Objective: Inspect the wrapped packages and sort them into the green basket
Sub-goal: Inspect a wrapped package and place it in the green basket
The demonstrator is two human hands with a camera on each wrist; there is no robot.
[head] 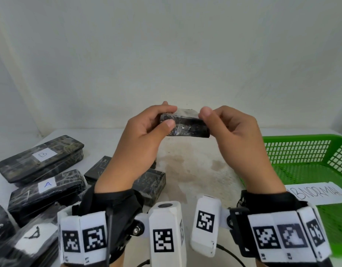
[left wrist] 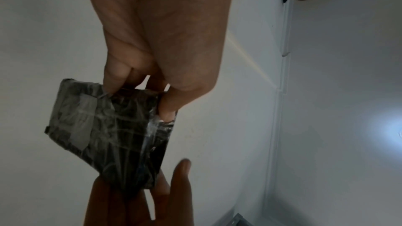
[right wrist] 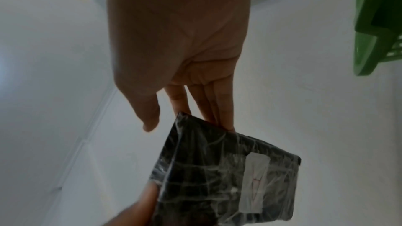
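Observation:
I hold a small black wrapped package up over the table with both hands. My left hand pinches its left end between thumb and fingers. My right hand grips the right end, thumb at the upper edge and fingers behind. In the left wrist view my left hand pinches the package at its top edge. The right wrist view shows my right hand, its fingers behind the package, which carries a white label. The green basket stands on the right, also seen as a basket corner.
A paper sign reading ABNORMAL lies on the basket's near rim. Several black wrapped packages lie at the left, one labelled B, one labelled A. A white wall rises behind the table.

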